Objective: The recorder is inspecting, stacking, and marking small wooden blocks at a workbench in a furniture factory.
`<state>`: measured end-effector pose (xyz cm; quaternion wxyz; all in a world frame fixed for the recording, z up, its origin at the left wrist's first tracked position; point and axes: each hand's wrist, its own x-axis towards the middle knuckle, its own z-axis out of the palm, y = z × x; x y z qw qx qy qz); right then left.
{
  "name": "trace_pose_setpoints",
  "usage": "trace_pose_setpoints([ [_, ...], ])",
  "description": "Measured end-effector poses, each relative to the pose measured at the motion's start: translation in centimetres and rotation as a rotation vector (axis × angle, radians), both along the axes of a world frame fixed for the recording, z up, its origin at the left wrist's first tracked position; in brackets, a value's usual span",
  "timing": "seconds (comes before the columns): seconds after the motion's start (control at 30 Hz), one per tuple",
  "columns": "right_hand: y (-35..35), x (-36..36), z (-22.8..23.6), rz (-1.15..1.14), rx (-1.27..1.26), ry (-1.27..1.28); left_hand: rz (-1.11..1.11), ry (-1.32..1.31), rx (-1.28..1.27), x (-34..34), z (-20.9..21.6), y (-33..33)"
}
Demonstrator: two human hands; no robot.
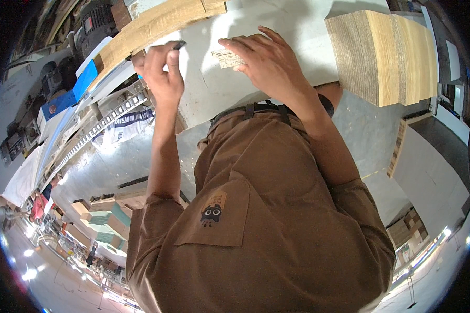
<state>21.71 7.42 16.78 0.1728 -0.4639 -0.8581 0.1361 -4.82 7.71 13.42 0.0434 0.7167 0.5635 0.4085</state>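
Observation:
My left hand (161, 70) is closed, with a small dark piece (179, 45) pinched at its fingertips. What kind of piece it is I cannot make out. To its right, my right hand (269, 62) grips short stacked chipboard strips (226, 59) between thumb and fingers. Their speckled raw edges face left, toward my left hand, and the far ends are hidden under my palm. Both hands are above a pale work surface (199, 86), with a gap between them.
A stack of wood-grain boards (384, 57) stands on the right side of the work surface. Long wood-grain boards (156, 26) run along the far left. Left of me is machinery with a blue part (85, 80) and a slotted rail (102, 130). A white printed bag (124, 128) lies below.

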Motion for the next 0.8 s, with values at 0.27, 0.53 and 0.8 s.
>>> trace_pose_setpoints([
  [0.27,0.0,0.3,-0.1,0.002,0.019,-0.016,0.133,0.119,-0.478,-1.1,-11.3,-0.6],
  [0.53,-0.5,0.3,-0.2,-0.012,0.013,0.120,0.095,0.200,-0.632,-0.5,-17.8,-5.7],
  [0.8,-1.9,5.5,1.2,-0.262,-0.218,0.473,-0.123,-0.840,-0.725,2.7,-14.5,-3.7],
])
